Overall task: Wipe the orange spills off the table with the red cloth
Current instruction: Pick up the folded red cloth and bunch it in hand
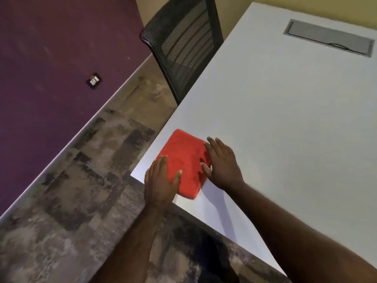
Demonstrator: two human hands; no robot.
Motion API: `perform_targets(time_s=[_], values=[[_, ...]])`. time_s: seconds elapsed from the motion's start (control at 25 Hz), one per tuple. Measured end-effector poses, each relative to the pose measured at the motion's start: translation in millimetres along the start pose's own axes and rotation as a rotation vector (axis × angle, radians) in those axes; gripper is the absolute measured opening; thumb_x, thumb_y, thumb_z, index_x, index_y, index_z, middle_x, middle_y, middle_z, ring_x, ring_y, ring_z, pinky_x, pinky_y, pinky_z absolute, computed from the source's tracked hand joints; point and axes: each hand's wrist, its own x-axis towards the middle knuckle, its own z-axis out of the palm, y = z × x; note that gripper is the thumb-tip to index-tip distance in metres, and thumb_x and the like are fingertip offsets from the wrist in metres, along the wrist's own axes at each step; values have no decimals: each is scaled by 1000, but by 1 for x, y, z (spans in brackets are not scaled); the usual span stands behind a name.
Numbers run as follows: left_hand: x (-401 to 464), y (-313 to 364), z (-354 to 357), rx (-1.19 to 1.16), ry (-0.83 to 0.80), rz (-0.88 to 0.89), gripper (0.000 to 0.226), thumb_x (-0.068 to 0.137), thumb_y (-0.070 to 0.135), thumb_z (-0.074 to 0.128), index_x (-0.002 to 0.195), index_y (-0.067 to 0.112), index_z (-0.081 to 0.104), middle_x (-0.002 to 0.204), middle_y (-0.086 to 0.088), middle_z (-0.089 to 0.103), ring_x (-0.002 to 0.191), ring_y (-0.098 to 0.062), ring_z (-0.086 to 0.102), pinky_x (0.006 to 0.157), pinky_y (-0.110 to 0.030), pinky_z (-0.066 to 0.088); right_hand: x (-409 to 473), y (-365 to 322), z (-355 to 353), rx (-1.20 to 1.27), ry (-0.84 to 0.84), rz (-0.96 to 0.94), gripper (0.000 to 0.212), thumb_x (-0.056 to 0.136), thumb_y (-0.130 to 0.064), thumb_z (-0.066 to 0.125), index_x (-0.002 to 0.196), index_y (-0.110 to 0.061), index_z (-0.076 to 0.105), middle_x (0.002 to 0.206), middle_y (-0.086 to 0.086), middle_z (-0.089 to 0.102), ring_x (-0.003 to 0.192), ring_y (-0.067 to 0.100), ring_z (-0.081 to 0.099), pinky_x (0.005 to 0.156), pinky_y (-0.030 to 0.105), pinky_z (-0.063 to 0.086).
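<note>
A folded red cloth (184, 160) lies flat at the near left corner of the white table (285, 119). My left hand (161, 180) rests palm down on the cloth's near left part, fingers together and stretched out. My right hand (221, 162) presses on the cloth's right edge, its fingers spread and the thumb dug into the fabric. Neither hand lifts the cloth. No orange spill shows on the visible tabletop.
A black mesh office chair (183, 41) stands against the table's left side, further back. A grey cable hatch (328, 37) is set in the tabletop at the far right. A patterned carpet (81, 190) lies left of the table, with a purple wall (51, 58) behind it.
</note>
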Motion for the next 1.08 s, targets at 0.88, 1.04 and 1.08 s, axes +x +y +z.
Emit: perform_targets(time_s=[0.88,1.04,1.08], values=[[43,-40,16,-35,-32,-398,42,87,44,67,113,12,61,119,-9,58,115,-30,54,98,-51,45,74,-14,42,157,-252,212,45,90,-37,62,123,-11,47,114,10,59,102,29,56,83,40,46],[44,-26,5,-351,45,-365,25,89,33,70,96,15,54,92,-7,71,85,-31,67,78,-42,55,59,-9,28,274,-194,280,37,87,-33,62,116,-11,52,111,8,61,101,28,57,75,33,38],[45,-20,2,-405,66,-344,24,88,32,71,95,16,54,89,-7,71,81,-30,67,73,-37,54,53,-6,23,307,-163,294,37,87,-33,63,114,-10,54,110,8,62,100,28,57,74,33,38]])
